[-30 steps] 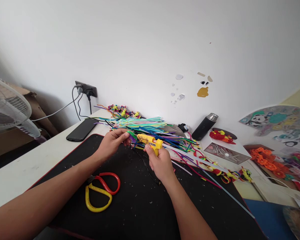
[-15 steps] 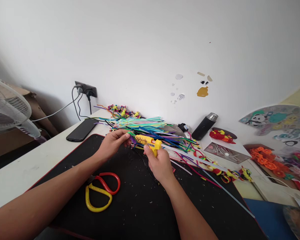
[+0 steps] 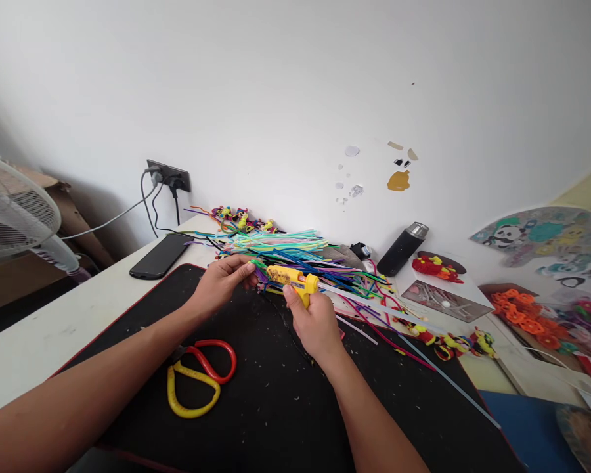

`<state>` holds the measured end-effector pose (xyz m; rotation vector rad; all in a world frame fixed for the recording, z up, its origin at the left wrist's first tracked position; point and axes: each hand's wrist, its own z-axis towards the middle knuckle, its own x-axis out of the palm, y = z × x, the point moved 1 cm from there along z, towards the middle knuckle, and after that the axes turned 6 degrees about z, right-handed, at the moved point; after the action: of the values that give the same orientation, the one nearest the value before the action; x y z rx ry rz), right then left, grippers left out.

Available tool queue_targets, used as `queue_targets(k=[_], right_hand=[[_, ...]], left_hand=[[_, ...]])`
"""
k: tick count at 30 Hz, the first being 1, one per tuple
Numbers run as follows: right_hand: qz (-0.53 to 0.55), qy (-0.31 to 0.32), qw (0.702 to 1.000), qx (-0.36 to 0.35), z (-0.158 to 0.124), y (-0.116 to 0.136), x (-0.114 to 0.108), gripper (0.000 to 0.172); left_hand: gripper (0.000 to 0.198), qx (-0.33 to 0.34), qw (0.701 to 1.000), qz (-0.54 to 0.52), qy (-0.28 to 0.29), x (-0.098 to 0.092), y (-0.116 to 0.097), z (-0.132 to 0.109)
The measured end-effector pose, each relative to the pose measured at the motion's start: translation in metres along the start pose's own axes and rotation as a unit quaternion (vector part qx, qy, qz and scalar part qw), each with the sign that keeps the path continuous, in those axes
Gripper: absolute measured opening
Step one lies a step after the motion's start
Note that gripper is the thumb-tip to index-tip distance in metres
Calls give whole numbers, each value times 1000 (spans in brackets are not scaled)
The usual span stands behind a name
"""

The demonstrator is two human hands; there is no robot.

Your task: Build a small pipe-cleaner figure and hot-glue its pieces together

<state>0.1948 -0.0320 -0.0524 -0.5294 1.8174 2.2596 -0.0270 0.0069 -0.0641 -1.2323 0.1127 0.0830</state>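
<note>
My right hand (image 3: pixel 315 322) is wrapped round a yellow hot glue gun (image 3: pixel 288 276) with brown stains on its barrel. A long whitish glue stick (image 3: pixel 374 305) runs out of its back end. Between the fingertips of my left hand (image 3: pixel 224 282) is a small green and purple pipe cleaner piece (image 3: pixel 261 269). The gun's nozzle end points left at this piece; whether it touches cannot be made out. Below my left forearm, scissors with one red and one yellow handle (image 3: pixel 194 397) lie on the black mat (image 3: pixel 276 420), their blades partly hidden by the arm.
Behind my hands lies a heap of coloured pipe cleaners (image 3: pixel 290 246). A phone (image 3: pixel 160 256) rests at the left, near a fan (image 3: pixel 17 203) and a wall socket (image 3: pixel 169 176). A black flask (image 3: pixel 402 249), a box (image 3: pixel 446 295) and small colourful figures (image 3: pixel 456 345) stand on the right.
</note>
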Motion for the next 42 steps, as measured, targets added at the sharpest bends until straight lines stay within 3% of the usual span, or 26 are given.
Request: queue_targets(k=[42], right_hand=[[-46,-19,999,-17,0,4,-3,55]], left_hand=[[47,-13,998,-38,-57,-3,0,2]])
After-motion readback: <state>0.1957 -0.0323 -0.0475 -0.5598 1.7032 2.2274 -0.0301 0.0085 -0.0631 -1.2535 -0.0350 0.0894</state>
